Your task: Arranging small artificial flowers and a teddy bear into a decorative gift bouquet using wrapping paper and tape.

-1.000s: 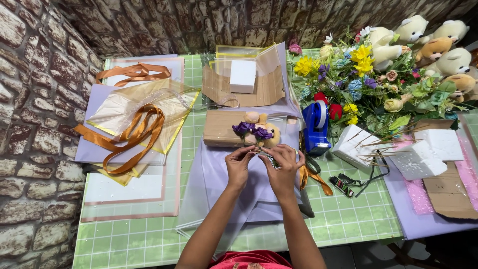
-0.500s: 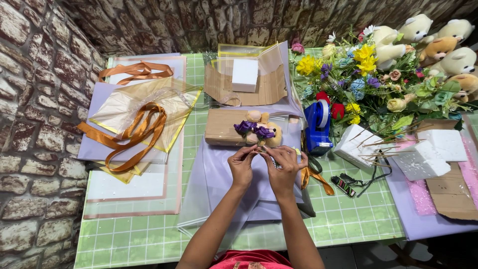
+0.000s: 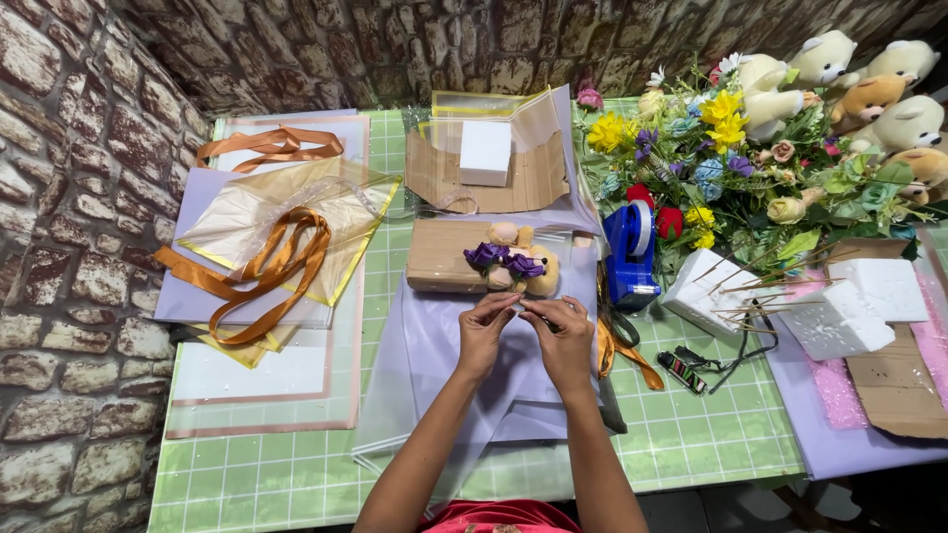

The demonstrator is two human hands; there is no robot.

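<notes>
My left hand (image 3: 484, 334) and my right hand (image 3: 565, 338) meet fingertip to fingertip over a lilac wrapping sheet (image 3: 444, 360) in the middle of the green grid mat. They pinch something small and thin between them; I cannot make out what it is. Just beyond my fingers lies a small posy (image 3: 513, 261) of purple flowers with a little tan teddy bear, resting against a brown cardboard box (image 3: 441, 255). The posy's stem end points at my hands.
A blue tape dispenser (image 3: 630, 255) stands right of the posy. Orange ribbons (image 3: 265, 265) and clear yellow-edged sheets lie at left. Artificial flowers (image 3: 733, 156), plush bears (image 3: 874, 94), white foam blocks (image 3: 851, 304) with sticks and a white box (image 3: 485, 151) on cardboard fill the back and right. Brick wall at left.
My hands have shifted slightly and my fingertips have drawn closer together at the posy's stem end. Nothing else on the table has moved.
</notes>
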